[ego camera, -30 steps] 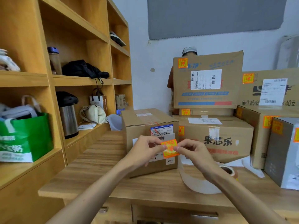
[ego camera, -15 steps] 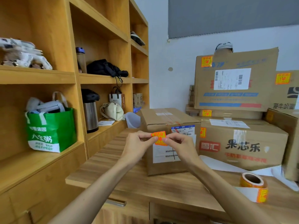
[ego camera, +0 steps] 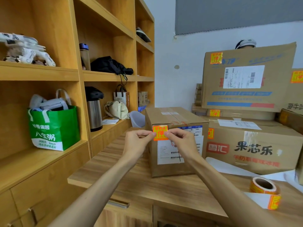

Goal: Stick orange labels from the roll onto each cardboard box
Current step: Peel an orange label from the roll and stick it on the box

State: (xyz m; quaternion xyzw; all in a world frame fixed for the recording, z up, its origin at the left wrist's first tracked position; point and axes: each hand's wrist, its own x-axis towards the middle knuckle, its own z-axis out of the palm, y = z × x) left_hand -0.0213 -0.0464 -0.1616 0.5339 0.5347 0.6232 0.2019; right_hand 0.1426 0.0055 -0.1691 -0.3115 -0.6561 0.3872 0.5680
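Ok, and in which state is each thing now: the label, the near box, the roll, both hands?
orange label: held at the near box's top front edge, pinched on both sides.
left hand: pinches the label's left edge.
right hand: pinches its right edge.
near box: taped shut.
label roll: lying on the table, strip pulled out.

We see through one head-worn camera, facing forward and down over the surface (ego camera: 134, 185), close in; shelves (ego camera: 41, 74) at nine o'clock, stacked boxes (ego camera: 249, 102) at two o'clock.
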